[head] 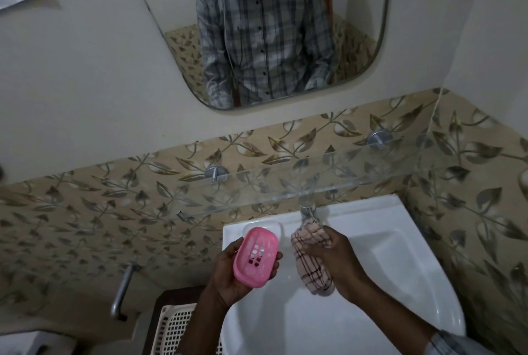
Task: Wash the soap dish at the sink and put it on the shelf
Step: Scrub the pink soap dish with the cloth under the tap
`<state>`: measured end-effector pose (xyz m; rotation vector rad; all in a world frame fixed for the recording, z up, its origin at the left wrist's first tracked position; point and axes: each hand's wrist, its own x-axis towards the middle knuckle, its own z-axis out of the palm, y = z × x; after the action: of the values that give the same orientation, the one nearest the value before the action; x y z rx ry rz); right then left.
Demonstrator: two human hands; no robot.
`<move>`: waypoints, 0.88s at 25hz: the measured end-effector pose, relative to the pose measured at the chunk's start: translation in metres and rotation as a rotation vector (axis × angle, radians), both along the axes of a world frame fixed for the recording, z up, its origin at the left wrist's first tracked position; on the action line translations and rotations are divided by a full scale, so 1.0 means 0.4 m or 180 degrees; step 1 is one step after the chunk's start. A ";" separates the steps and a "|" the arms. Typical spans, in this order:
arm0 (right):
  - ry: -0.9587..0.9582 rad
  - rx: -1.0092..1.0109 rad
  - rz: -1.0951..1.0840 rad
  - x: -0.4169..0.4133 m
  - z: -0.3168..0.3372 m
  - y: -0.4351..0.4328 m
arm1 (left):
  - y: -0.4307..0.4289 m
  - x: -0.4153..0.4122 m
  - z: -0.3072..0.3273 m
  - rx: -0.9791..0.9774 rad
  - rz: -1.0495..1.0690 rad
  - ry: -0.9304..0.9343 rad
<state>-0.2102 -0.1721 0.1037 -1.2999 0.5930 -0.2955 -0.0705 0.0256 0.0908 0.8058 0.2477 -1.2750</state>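
A rounded wall mirror (357, 26) hangs high above the white ceramic sink (400, 254), reflecting a person in a checked shirt. A clear glass shelf (314, 180) on round metal brackets runs along the leaf-patterned tiles just above the sink's back edge. A cream plastic lattice basket (174, 329) sits below the sink's left side. Over the basin, the right hand (337, 257) closes its fingers round a bunched pink-and-brown checked cloth (311, 266), right under the sink's metal tap (307, 209). Above the sink's left rim, the left hand (228, 277) cradles the pink oval plastic soap dish (257, 254) from beneath, thumb and fingertips curled over its opposite edges, slotted hollow facing up
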 end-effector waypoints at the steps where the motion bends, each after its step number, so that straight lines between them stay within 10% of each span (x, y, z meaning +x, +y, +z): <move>1: -0.0112 -0.0875 0.0184 0.005 0.008 0.002 | -0.004 -0.002 -0.005 -0.0020 -0.0022 0.0063; 5: -0.0850 -0.4401 0.1037 0.057 -0.061 0.033 | -0.037 -0.012 0.000 0.0008 0.0014 -0.0112; 22: -0.1420 -0.5397 0.1927 0.039 -0.085 0.041 | -0.074 -0.040 -0.018 0.0631 0.0108 -0.0375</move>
<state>-0.1945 -0.1557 0.0697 -2.7966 -0.6937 -0.5873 -0.0864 -0.0041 0.0835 1.0384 0.2949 -1.1786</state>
